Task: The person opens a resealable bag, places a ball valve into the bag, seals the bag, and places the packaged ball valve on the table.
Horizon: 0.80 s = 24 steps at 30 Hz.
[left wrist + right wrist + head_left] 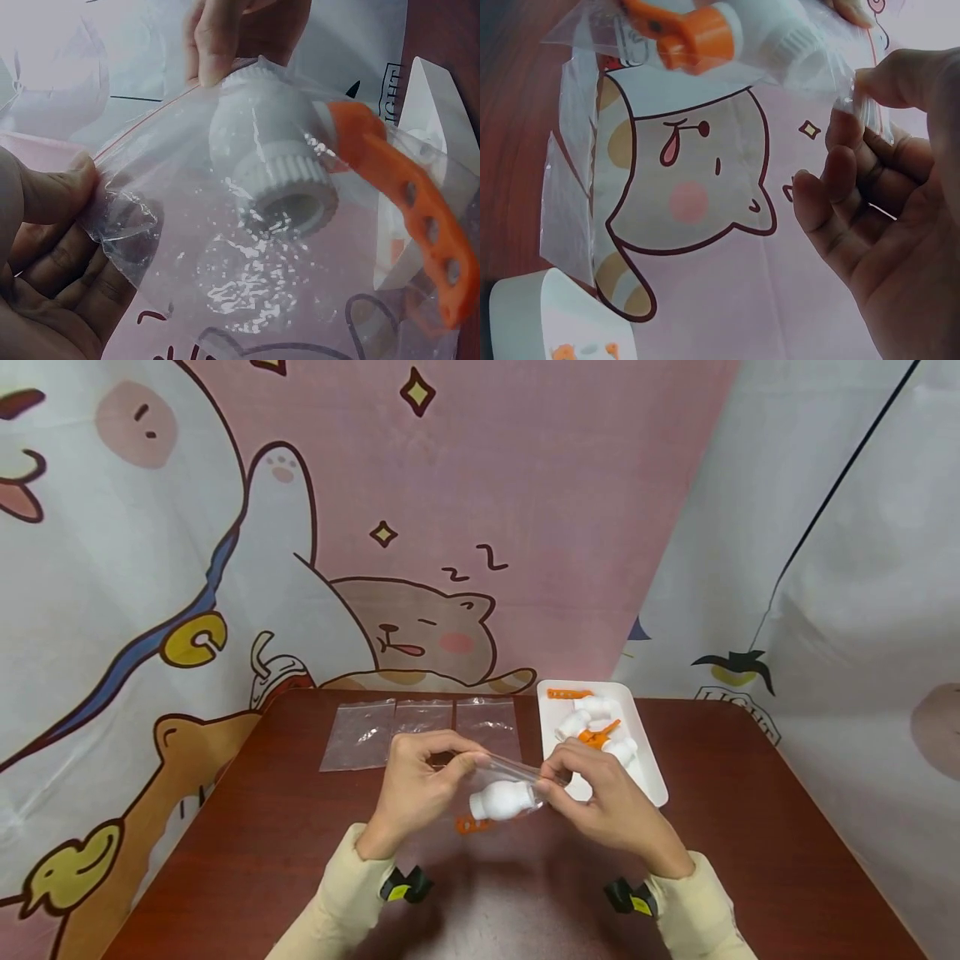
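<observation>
A white plastic ball valve (504, 799) with an orange lever handle (420, 202) lies inside a clear zip-lock bag (176, 247) with a red seal line. Both hands hold the bag's top edge above the table. My left hand (420, 781) pinches one end of that edge between thumb and fingers. At the opposite end, my right hand (611, 797) pinches the seal near the valve's ribbed collar. The valve hangs below the edge, and its orange handle slants down through the bag in the left wrist view.
Behind the hands, flat clear bags (358, 739) lie in a row at the table's back. A white tray (655, 777) at the back right holds several white valve pieces (573, 724) and orange handles (570, 694). A printed cloth (562, 527) hangs behind the brown table (247, 852).
</observation>
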Each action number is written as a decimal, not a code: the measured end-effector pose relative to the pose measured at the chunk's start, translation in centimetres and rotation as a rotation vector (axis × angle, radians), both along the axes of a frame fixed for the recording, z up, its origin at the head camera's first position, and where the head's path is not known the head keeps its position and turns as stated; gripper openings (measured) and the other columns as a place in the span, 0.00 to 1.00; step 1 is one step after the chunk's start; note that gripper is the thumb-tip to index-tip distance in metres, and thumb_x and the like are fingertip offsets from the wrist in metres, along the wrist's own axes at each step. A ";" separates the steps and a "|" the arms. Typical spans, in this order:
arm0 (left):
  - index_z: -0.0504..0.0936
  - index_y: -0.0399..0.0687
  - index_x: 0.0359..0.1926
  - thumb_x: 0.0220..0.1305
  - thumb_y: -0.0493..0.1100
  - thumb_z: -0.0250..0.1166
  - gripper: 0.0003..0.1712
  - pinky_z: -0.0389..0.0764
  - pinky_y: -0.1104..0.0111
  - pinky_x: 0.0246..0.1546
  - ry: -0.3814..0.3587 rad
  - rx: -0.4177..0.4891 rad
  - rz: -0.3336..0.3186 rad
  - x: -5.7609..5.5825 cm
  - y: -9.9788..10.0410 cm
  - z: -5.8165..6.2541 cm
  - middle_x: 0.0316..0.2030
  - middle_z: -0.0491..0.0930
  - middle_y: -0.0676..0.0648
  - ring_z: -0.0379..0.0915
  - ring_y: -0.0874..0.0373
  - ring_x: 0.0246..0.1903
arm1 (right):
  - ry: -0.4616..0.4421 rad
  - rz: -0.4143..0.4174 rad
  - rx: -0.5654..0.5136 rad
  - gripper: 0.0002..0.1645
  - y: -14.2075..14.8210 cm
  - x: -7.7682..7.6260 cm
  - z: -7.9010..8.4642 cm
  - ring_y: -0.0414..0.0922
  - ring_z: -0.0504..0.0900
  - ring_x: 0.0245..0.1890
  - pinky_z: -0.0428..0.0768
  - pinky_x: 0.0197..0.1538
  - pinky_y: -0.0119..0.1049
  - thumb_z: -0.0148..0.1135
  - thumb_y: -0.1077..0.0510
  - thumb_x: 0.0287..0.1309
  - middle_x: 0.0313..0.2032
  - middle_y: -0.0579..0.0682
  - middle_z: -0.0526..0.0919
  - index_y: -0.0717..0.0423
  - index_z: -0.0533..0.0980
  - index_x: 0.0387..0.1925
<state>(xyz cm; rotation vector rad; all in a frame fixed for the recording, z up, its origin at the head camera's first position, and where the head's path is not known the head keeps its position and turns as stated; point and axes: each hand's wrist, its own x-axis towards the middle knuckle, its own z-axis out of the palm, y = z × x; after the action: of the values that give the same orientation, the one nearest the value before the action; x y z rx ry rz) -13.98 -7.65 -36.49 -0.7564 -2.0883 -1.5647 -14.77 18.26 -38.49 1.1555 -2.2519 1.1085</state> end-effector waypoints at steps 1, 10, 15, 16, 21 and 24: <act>0.92 0.50 0.31 0.60 0.39 0.75 0.02 0.77 0.74 0.21 -0.002 -0.001 0.004 0.0 -0.1 0.0 0.28 0.89 0.51 0.79 0.61 0.21 | -0.010 -0.002 0.002 0.14 0.1 0.0 -0.1 0.31 0.74 0.35 0.74 0.39 0.25 0.72 0.63 0.60 0.31 0.34 0.75 0.40 0.77 0.33; 0.92 0.50 0.31 0.59 0.35 0.75 0.04 0.71 0.75 0.22 -0.012 0.005 0.027 0.0 -0.7 -0.1 0.27 0.89 0.51 0.74 0.66 0.22 | -0.009 0.032 -0.003 0.14 0.5 -0.1 -0.3 0.31 0.75 0.36 0.76 0.40 0.26 0.71 0.64 0.61 0.32 0.34 0.76 0.41 0.77 0.34; 0.92 0.50 0.31 0.60 0.37 0.75 0.03 0.73 0.74 0.23 -0.041 0.015 0.021 0.1 -0.8 0.0 0.28 0.89 0.51 0.77 0.65 0.23 | -0.020 0.088 -0.057 0.15 0.5 0.0 -0.2 0.35 0.79 0.39 0.79 0.45 0.26 0.69 0.69 0.60 0.37 0.38 0.80 0.46 0.77 0.36; 0.92 0.49 0.32 0.60 0.37 0.75 0.02 0.74 0.74 0.24 -0.052 0.020 0.019 0.1 -0.8 0.0 0.28 0.89 0.50 0.78 0.64 0.24 | -0.024 0.096 -0.069 0.15 0.5 0.0 -0.3 0.36 0.80 0.40 0.80 0.46 0.26 0.69 0.70 0.60 0.38 0.39 0.82 0.47 0.77 0.36; 0.91 0.45 0.33 0.61 0.40 0.75 0.03 0.79 0.73 0.27 -0.123 0.050 0.003 0.1 -0.8 -0.2 0.27 0.89 0.48 0.83 0.61 0.26 | -0.128 0.097 -0.123 0.14 0.5 0.0 -0.2 0.39 0.87 0.47 0.84 0.52 0.28 0.66 0.73 0.61 0.44 0.47 0.89 0.51 0.77 0.35; 0.91 0.44 0.34 0.61 0.40 0.75 0.04 0.84 0.69 0.31 -0.176 0.083 -0.024 0.0 -0.9 -0.3 0.28 0.89 0.45 0.86 0.59 0.28 | -0.202 0.081 -0.153 0.13 0.5 0.0 -0.2 0.38 0.88 0.48 0.86 0.45 0.30 0.64 0.73 0.63 0.44 0.52 0.90 0.52 0.76 0.34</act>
<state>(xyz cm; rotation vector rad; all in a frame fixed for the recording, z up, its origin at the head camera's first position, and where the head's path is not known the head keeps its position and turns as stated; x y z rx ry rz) -13.98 -8.51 -36.79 -0.6376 -2.1278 -1.7767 -14.76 18.73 -38.73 1.1252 -2.2358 1.4611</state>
